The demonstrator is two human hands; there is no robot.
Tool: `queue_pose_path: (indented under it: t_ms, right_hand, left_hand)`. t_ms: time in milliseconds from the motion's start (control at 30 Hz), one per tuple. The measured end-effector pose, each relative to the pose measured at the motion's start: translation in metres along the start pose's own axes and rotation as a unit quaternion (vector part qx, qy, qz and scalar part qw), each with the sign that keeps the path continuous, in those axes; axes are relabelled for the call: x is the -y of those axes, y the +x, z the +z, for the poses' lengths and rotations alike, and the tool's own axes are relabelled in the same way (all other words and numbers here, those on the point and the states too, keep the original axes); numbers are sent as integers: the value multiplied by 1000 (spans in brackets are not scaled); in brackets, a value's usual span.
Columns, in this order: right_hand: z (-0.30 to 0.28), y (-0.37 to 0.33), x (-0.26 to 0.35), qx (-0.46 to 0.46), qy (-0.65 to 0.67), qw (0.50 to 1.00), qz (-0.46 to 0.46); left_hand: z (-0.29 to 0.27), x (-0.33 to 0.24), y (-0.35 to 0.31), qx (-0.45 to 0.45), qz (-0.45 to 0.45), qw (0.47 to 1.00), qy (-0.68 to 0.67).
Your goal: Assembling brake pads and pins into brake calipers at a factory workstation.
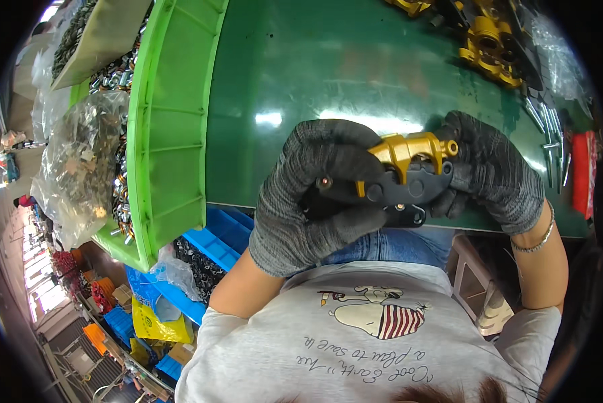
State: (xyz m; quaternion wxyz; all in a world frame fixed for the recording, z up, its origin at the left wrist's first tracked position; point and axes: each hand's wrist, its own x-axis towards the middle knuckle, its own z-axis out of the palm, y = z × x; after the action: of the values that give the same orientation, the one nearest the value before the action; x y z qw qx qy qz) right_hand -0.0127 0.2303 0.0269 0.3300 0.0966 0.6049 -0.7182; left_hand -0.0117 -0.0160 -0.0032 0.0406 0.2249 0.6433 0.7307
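Note:
A brake caliper (406, 185), gold on its upper side and black below, is held just above the near edge of the green table. My left hand (301, 191), in a dark grey knit glove, wraps round its left end with the thumb along the lower side. In a matching glove, my right hand (486, 171) closes on the caliper's right end, beside a small gold boss. A black bracket tab with a hole (410, 215) sticks out underneath. Some of my right fingertips are hidden behind the part.
A green plastic bin (174, 134) with bolts and a clear bag (83, 161) stands at left. More gold caliper parts (489, 50) lie at far right, near metal T-handle tools (548, 138) and a red item (583, 174). Blue trays (214, 235) sit lower left.

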Motion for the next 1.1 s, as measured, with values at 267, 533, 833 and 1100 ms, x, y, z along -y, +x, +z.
queue_pose_path:
  t_ms: [267,533,833,1100]
  right_hand:
    - [8,8,-31,-100,-52,974,-197]
    - [19,-13,-10,-67,58,993,-79]
    - [21,-9,-22,-113,-34,986,-114]
    - [33,-14,-25,-171,-52,965,-191]
  left_hand:
    - [4,-2,1,-13,9,999,39]
    - [-3,12,0,33,61,996,50]
    - [2,2,-7,14,43,996,72]
    - [0,2,-6,24,57,993,99]
